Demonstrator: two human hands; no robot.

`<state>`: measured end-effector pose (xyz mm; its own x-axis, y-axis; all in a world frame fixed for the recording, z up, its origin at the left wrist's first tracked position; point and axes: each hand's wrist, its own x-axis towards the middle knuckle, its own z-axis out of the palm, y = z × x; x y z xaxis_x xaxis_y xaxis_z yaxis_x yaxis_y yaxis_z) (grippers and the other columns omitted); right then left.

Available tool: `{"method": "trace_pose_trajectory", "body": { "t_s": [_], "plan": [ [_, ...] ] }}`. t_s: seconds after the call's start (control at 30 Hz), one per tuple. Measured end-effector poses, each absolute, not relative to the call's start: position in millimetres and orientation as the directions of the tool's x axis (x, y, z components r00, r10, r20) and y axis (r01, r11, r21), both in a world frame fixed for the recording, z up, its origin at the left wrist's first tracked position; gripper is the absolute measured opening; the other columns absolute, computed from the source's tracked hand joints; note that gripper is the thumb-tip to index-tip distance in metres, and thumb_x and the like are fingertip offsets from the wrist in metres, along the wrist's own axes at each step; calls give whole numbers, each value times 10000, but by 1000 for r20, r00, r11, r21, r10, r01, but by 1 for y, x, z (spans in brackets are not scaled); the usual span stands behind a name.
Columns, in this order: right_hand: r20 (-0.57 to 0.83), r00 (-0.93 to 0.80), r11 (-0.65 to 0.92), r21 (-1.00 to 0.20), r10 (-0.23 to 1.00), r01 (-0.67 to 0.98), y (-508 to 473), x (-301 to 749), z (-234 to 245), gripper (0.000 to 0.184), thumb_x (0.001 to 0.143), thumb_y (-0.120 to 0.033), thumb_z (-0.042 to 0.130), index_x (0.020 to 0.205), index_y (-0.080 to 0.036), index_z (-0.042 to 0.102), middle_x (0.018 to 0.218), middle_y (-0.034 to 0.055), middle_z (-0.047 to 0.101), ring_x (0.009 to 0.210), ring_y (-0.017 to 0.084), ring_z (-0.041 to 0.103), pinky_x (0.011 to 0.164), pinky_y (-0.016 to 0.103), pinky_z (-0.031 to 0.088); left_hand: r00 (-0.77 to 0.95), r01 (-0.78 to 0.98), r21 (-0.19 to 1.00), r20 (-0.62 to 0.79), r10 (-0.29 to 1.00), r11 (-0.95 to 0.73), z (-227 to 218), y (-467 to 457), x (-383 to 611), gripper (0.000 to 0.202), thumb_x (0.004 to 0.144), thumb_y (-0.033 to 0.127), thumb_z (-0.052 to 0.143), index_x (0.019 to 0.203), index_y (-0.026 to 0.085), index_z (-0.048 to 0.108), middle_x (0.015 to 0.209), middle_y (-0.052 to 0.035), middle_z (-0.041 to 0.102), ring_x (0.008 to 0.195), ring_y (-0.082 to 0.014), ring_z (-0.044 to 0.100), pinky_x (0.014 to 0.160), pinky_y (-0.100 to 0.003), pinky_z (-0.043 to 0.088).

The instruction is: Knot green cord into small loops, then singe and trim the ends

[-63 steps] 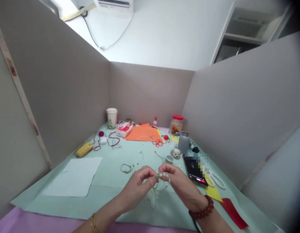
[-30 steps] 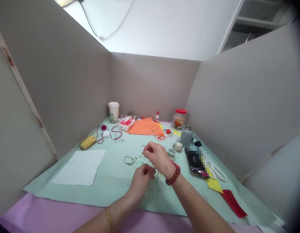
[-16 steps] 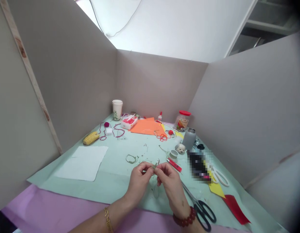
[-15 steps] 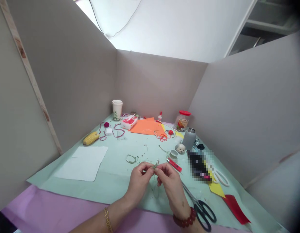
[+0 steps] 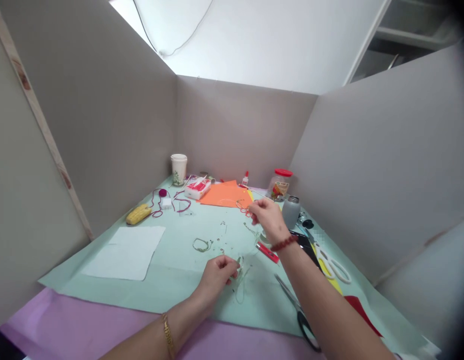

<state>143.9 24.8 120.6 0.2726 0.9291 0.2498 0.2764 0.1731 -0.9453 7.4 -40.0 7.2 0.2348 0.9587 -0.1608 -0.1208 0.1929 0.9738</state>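
My left hand (image 5: 216, 275) is closed, pinching a thin green cord (image 5: 239, 265) between thumb and fingertips. Loose loops of the cord hang down over the green mat (image 5: 179, 300). Further forward and to the right, my right hand (image 5: 267, 215) is raised with its fingertips pressed together. Whatever it pinches is too fine to make out. Its fingers are in front of a tangle of orange cord (image 5: 242, 206). A green braided bracelet (image 5: 201, 245) lies ahead of my left hand, near small scattered bits. Under my right wrist lies a red lighter-like object (image 5: 268, 252).
Black-handled scissors (image 5: 305, 320) lie beside my right forearm, with white-handled scissors (image 5: 335, 267) further right. A grey bottle (image 5: 291, 212), red-lidded jar (image 5: 280, 185), tissue pack (image 5: 197, 189) and white cup (image 5: 178, 170) stand further back. White cloth (image 5: 124, 252) and a yellow corn-shaped object (image 5: 138, 214) lie left.
My right hand has left my left hand and moved forward and up. My left hand stays low with the green cord, whose loops now hang more freely.
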Motion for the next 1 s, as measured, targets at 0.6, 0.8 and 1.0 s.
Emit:
{"method": "trace_pose_trajectory", "body": {
  "t_s": [0.6, 0.8, 1.0],
  "plan": [
    [66, 74, 43, -959, 995, 279, -45, 113, 47, 90, 726, -243, 566, 661, -190, 534, 527, -42, 523, 464, 110, 458, 432, 234, 389, 151, -282, 953, -70, 986, 111, 11, -36, 2, 123, 714, 272, 567, 672, 157, 558, 649, 10, 540, 651, -138, 508, 603, -247, 389],
    [-23, 160, -44, -991, 987, 125, -59, 118, 32, 147, 719, -278, 608, 654, -191, 509, 530, -56, 480, 474, 104, 431, 445, 224, 375, 126, -240, 970, -2, 992, 33, 4, -39, 8, 119, 731, 238, 561, 753, 137, 619, 703, -12, 580, 664, -137, 504, 615, -244, 394],
    [15, 227, -20, -988, 974, 151, -58, 119, 24, 136, 708, -263, 585, 642, -192, 489, 533, -59, 474, 468, 102, 432, 445, 219, 370, 158, -217, 976, 24, 987, 11, -2, -38, 8, 145, 754, 276, 578, 778, 142, 627, 727, -8, 584, 687, -137, 503, 637, -241, 394]
  ]
}}
